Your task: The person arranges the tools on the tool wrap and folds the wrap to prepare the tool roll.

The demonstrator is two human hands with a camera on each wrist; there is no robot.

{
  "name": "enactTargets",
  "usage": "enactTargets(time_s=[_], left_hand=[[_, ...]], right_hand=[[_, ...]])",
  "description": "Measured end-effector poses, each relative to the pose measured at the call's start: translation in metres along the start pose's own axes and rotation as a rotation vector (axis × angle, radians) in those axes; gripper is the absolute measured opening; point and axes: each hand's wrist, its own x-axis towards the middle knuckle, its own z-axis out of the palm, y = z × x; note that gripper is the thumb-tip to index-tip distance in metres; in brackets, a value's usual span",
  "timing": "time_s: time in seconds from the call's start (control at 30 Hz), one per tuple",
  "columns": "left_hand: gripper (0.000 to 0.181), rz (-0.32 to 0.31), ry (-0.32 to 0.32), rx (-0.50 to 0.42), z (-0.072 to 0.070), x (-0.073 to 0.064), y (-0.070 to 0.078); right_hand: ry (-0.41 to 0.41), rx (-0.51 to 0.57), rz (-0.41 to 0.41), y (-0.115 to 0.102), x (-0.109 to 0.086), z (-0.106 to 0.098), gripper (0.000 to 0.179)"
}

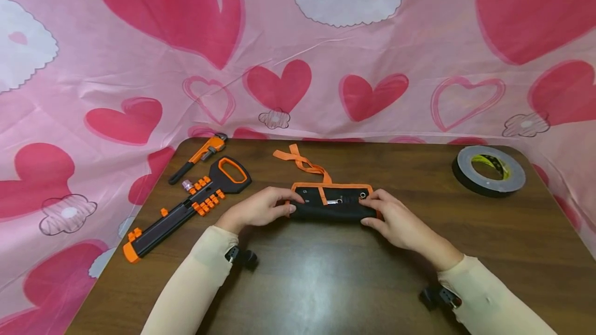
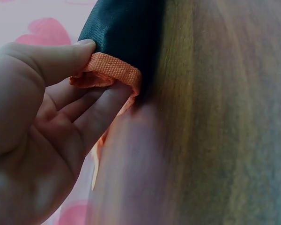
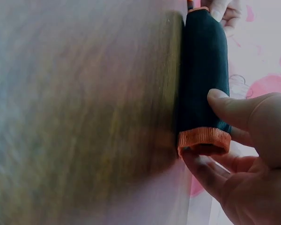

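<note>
A black fabric tool roll [image 1: 332, 213] with orange edging lies partly rolled at the middle of the table. Its left end is in the grip of my left hand [image 1: 267, 208], thumb on the near fold and fingers behind. My right hand [image 1: 396, 221] holds the right end the same way; in the right wrist view the thumb presses the rolled black fabric [image 3: 203, 65]. Metal wrench ends [image 1: 333, 201] poke from the pockets, and small pale numbers show at the left. Behind the roll trails a loose orange tie strap [image 1: 304, 163]. The left wrist view shows fingers inside the orange-edged end [image 2: 112, 65].
An orange-and-black pipe wrench [image 1: 202, 155] lies at the back left. Nearer stands a long black-and-orange rack with a handle [image 1: 186, 211], a small metallic piece [image 1: 187, 185] beside it. A roll of black tape [image 1: 489, 169] sits at the back right, before a pink heart-patterned cloth [image 1: 326, 50].
</note>
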Motion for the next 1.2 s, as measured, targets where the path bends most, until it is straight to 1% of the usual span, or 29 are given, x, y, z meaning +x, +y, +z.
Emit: enactTargets(time_s=[0.13, 0.3, 0.47, 0.63, 0.83, 1.07, 1.2], left_hand=[[0.031, -0.025, 0.007, -0.018, 0.0, 0.002, -0.003], [0.033, -0.049, 0.022, -0.041, 0.0, 0.004, -0.003], [0.033, -0.068, 0.041, -0.065, -0.001, 0.006, -0.001], [0.034, -0.089, 0.059, -0.077, -0.001, 0.008, -0.001], [0.033, -0.125, 0.1, -0.097, 0.001, 0.013, -0.001], [0.028, -0.087, 0.147, -0.108, 0.001, 0.014, -0.001], [0.029, -0.098, 0.162, -0.131, 0.0, 0.014, 0.0]], right_hand=[[-0.01, 0.021, -0.003, 0.002, 0.003, -0.004, 0.045], [-0.027, 0.048, 0.028, 0.005, 0.005, -0.007, 0.045], [-0.012, 0.076, 0.053, 0.007, 0.008, -0.008, 0.041], [-0.02, 0.077, 0.042, 0.01, 0.011, -0.01, 0.038], [-0.032, 0.078, 0.034, 0.01, 0.016, -0.012, 0.038], [-0.009, 0.133, 0.029, 0.011, 0.017, -0.011, 0.032], [0.012, 0.139, 0.039, 0.014, 0.019, -0.01, 0.03]])
